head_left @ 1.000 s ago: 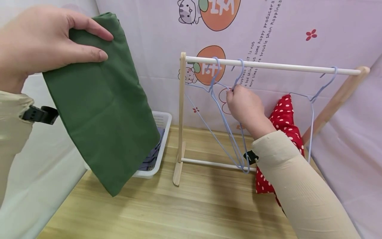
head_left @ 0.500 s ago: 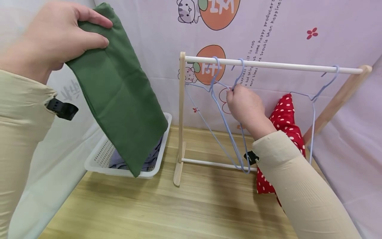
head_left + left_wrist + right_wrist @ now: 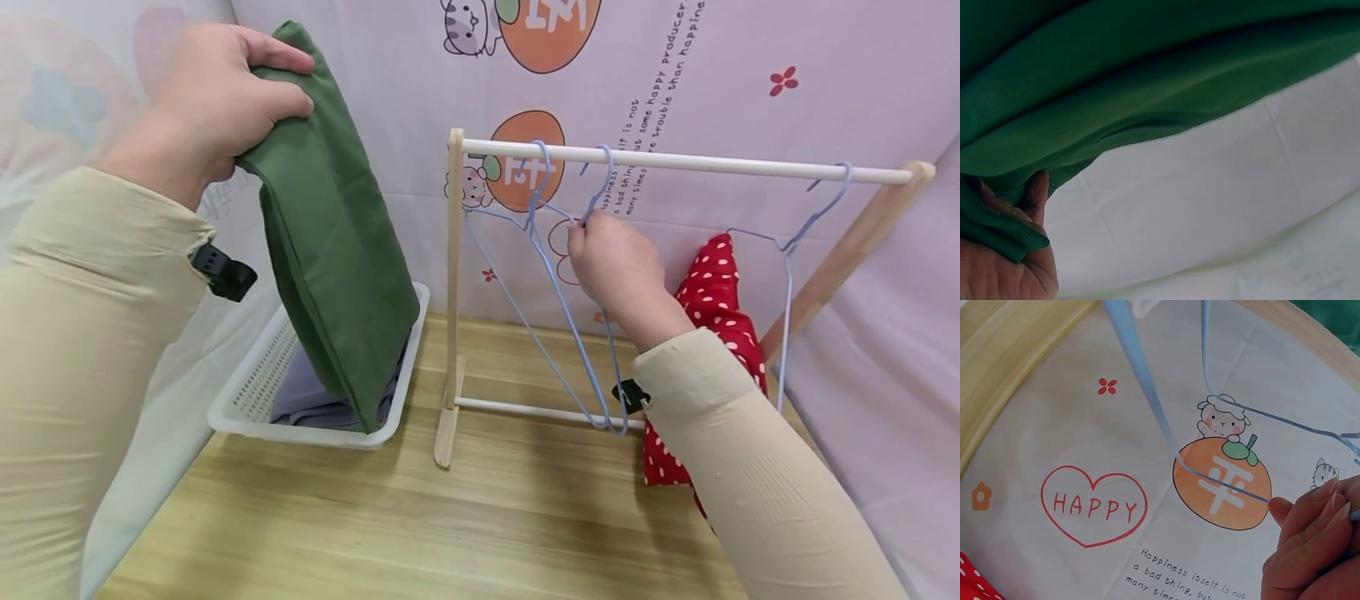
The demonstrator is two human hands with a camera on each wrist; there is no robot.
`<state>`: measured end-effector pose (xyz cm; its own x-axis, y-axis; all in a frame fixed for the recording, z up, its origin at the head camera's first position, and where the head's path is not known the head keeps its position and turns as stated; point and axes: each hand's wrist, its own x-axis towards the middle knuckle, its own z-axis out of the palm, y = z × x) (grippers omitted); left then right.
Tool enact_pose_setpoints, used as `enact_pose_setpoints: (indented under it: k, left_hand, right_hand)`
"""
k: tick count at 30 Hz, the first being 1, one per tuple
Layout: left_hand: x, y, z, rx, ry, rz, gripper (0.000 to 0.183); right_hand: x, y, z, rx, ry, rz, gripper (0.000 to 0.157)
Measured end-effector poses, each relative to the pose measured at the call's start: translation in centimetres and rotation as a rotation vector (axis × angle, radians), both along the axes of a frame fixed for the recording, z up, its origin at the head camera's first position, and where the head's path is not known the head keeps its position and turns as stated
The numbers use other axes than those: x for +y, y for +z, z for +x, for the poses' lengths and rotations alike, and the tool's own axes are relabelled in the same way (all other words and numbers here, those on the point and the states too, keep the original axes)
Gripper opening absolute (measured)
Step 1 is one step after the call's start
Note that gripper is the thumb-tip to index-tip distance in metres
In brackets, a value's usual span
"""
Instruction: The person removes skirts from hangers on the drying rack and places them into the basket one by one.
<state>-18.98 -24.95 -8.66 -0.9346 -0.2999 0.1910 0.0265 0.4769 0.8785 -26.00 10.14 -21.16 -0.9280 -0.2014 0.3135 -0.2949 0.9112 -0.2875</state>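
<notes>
My left hand (image 3: 232, 100) pinches the top of a folded green cloth (image 3: 337, 225), thumb on the near side. The cloth hangs down over the white basket (image 3: 247, 429), its lower corner by the basket's front rim. In the left wrist view, its folds (image 3: 1147, 94) spread across the top and fingers curl into them. My right hand (image 3: 618, 262) grips a light blue hanger (image 3: 602, 183) just below its hook, which sits on the rack's white bar (image 3: 697, 164). Another blue hanger (image 3: 566, 308) hangs to its left. The right wrist view shows the gripped hanger's wire (image 3: 1147, 394) running to my fingertips.
Purple-grey cloth (image 3: 315, 396) lies in the basket. At the rack's right end hangs another blue hanger (image 3: 787, 275), near red polka-dot fabric (image 3: 712, 283). The rack's left wooden post (image 3: 453, 275) stands between basket and hangers. A printed curtain (image 3: 375, 75) backs the wooden tabletop (image 3: 450, 533).
My left hand has moved right with the green cloth, which has swung over the basket and turned more edge-on, its layers parting. The right hand keeps its hold on the hanger.
</notes>
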Motion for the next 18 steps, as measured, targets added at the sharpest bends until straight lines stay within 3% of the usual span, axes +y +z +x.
enact_pose_setpoints:
  k: [9,18]
  left_hand:
    - [2.1,-0.7,-1.7,0.133,-0.063,0.170,0.042]
    - [4.5,-1.3,-3.1,0.167,-0.108,0.349,0.042]
  right_hand:
    - [0.1,0.0,-0.1,-0.009,-0.008,0.004,0.042]
    - [0.1,0.0,-0.2,-0.022,-0.010,0.014,0.041]
